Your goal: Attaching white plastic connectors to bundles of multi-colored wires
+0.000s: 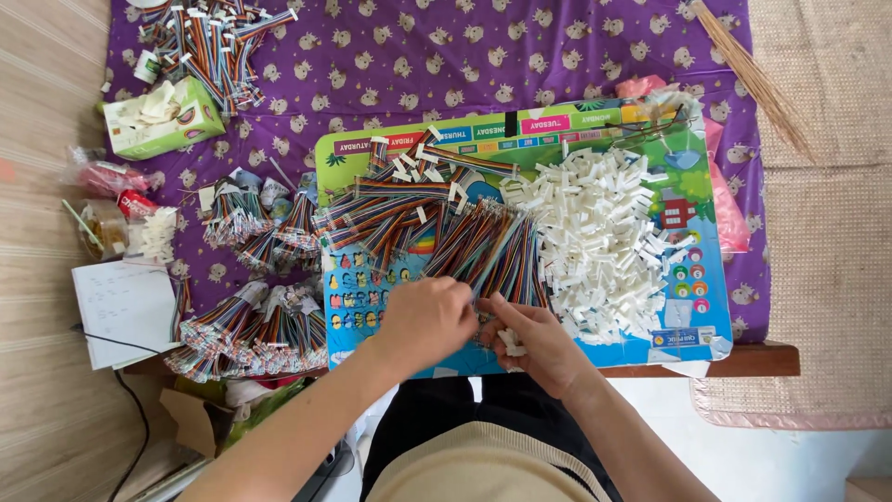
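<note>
Head view: left hand is closed around the ends of a fan of rainbow ribbon cables on the colourful board, while right hand pinches a small white connector just beside it, the two hands almost touching; a heap of white connectors lies to the right

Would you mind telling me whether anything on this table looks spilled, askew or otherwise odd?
Mostly no. The white plastic connectors lie in a loose heap on the colourful printed board, a few straying toward its edge. The green tissue box sits tilted with tissue bulging out. The left hand and right hand work on rainbow ribbon cables.
</note>
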